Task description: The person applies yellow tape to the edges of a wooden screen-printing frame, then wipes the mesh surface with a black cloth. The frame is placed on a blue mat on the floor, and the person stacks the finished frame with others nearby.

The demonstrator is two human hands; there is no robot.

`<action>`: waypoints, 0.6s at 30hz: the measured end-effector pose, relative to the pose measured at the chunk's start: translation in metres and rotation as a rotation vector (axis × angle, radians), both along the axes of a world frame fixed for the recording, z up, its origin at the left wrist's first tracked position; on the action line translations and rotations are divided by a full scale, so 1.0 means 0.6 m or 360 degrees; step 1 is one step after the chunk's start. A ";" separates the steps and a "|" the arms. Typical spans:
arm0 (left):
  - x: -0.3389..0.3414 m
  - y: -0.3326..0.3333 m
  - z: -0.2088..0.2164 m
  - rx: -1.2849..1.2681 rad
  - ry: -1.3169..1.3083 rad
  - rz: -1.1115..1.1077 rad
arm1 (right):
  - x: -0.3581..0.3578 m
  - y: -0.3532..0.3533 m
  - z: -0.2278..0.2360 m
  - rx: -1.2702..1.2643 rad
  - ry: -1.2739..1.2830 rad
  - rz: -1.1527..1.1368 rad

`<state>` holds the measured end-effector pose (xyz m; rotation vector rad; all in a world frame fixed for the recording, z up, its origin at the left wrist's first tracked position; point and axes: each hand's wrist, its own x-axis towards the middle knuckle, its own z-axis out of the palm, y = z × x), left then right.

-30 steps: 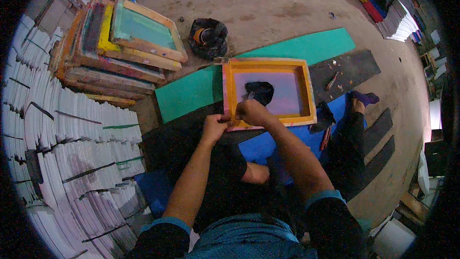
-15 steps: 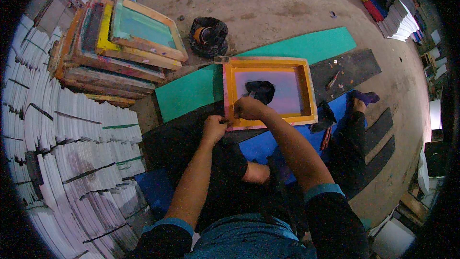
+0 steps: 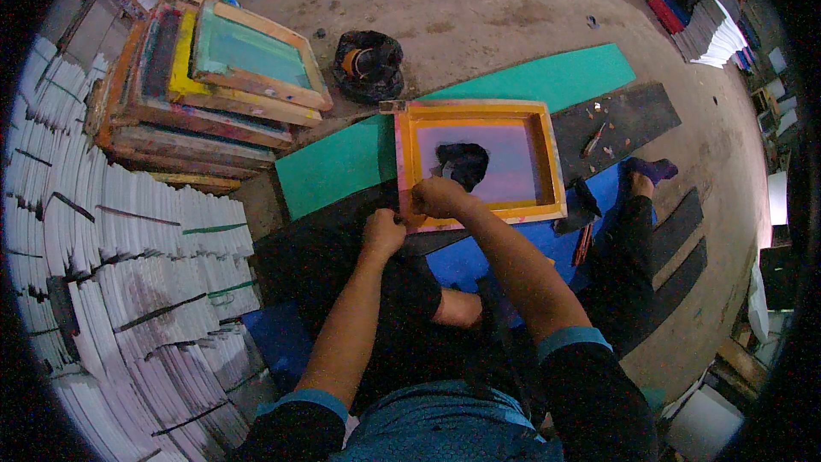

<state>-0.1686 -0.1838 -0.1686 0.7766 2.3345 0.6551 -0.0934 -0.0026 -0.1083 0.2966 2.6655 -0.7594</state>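
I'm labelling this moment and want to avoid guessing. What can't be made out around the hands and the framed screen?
All in the head view:
- Right hand: its own back hides the fingertips and anything pinched.
- Left hand: curled fingers hide anything held.
- Framed screen: the right hand covers part of its near-left corner.
- Dark lump: too dark to identify.

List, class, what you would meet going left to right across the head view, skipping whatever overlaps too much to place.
Bundled white sheets → left hand → right hand → slim tool → purple sock.
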 end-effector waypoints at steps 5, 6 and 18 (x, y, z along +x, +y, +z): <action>-0.005 -0.001 -0.026 0.0082 0.0056 -0.0024 | -0.003 -0.006 -0.003 0.0067 0.0011 0.0001; -0.004 0.001 -0.023 0.0027 0.0045 -0.0017 | -0.001 -0.005 -0.007 0.0057 0.0000 0.0002; 0.003 0.002 0.018 -0.0162 0.0016 0.0032 | -0.001 -0.008 -0.015 0.0067 0.0006 -0.0036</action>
